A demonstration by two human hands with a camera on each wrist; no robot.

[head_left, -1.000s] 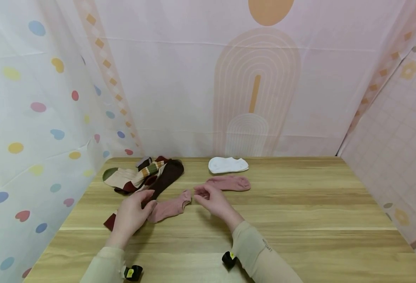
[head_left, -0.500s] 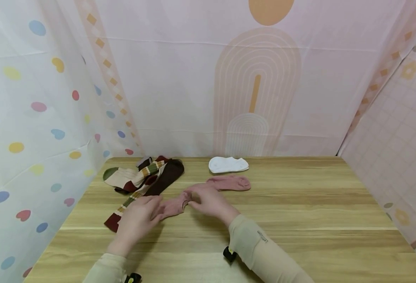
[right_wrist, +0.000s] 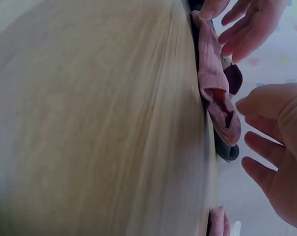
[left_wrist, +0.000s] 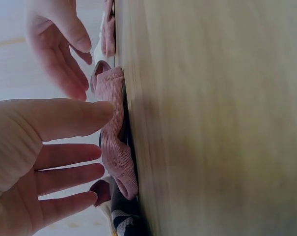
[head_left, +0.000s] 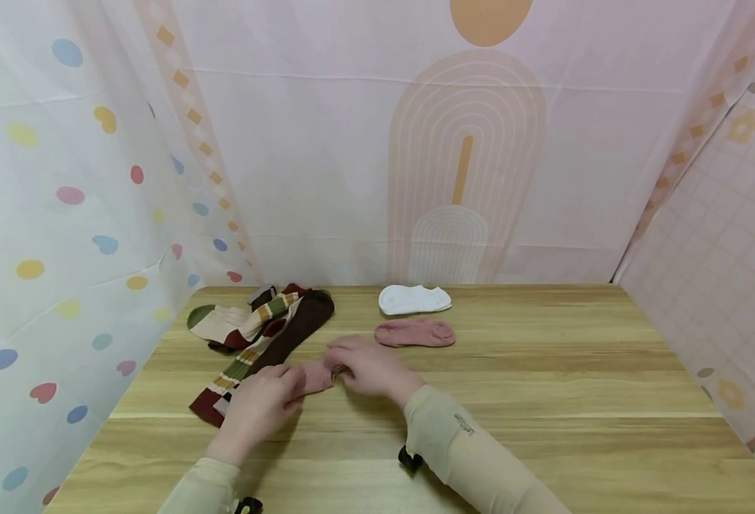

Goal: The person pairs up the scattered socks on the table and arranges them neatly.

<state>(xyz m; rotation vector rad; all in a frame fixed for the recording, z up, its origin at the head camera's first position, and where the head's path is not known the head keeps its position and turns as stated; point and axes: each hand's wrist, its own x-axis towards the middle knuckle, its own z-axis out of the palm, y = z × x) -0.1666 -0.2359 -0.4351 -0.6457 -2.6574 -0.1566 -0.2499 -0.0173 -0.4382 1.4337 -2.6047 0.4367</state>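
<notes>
A pink ankle sock lies on the wooden table between my two hands, its ribbed cuff gaping in the right wrist view. My left hand is over the toe half; the left wrist view shows its fingers extended, with the thumb overlapping the sock. Over the cuff end is my right hand, its fingers loosely bent and spread beside the opening in the right wrist view. Neither hand grips the fabric. A second pink sock lies flat just beyond my right hand.
White ankle socks lie near the table's back edge. At the left is a heap with a dark brown sock, a striped sock and a cream sock with a green toe. Patterned curtains surround the table.
My right hand has moved left over the sock's cuff. My left hand has shifted right over its toe half, uncovering more of the striped sock behind it.
</notes>
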